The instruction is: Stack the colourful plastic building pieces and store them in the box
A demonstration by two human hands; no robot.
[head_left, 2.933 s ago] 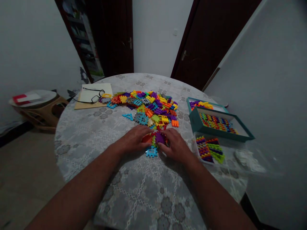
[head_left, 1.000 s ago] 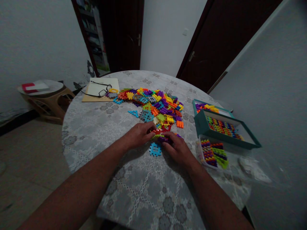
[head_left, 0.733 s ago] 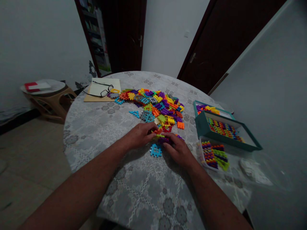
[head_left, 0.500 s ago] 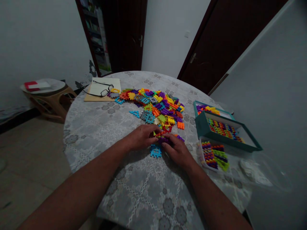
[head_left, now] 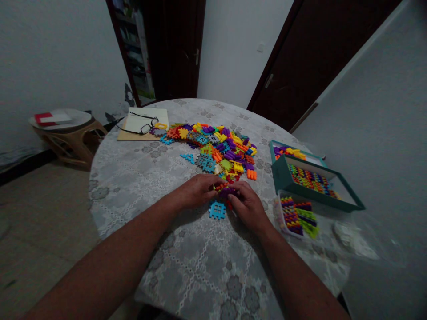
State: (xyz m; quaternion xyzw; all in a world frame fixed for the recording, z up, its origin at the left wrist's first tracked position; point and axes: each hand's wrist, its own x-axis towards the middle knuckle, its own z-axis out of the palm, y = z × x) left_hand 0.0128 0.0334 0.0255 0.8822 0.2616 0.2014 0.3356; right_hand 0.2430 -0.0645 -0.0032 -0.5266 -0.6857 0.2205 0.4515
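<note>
My left hand [head_left: 200, 191] is closed on the left side of a red toy building piece [head_left: 220, 187], its fingertips partly covering it. From the right, my right hand [head_left: 247, 205] pinches a purple toy building piece [head_left: 227, 192] against the red one; where the two meet is hidden by my fingers. Just below my hands a blue square building piece [head_left: 217, 210] with a window pattern lies flat on the table. Beyond my fingers spreads a heap of colourful plastic building pieces [head_left: 230, 153], its near edge close to my fingertips.
Eyeglasses [head_left: 146, 129] rest on an open notebook [head_left: 133, 135] at the far left. To the right stand a teal box [head_left: 282, 175] and a clear plastic tub [head_left: 279, 213] of building pieces, with a crumpled plastic bag [head_left: 356, 240] nearby. A stool [head_left: 75, 144] stands left of the round table [head_left: 196, 271].
My right hand has shifted slightly, and its fingers now curl round the purple piece, showing more of it. The left hand stays almost still. The heap is unchanged.
</note>
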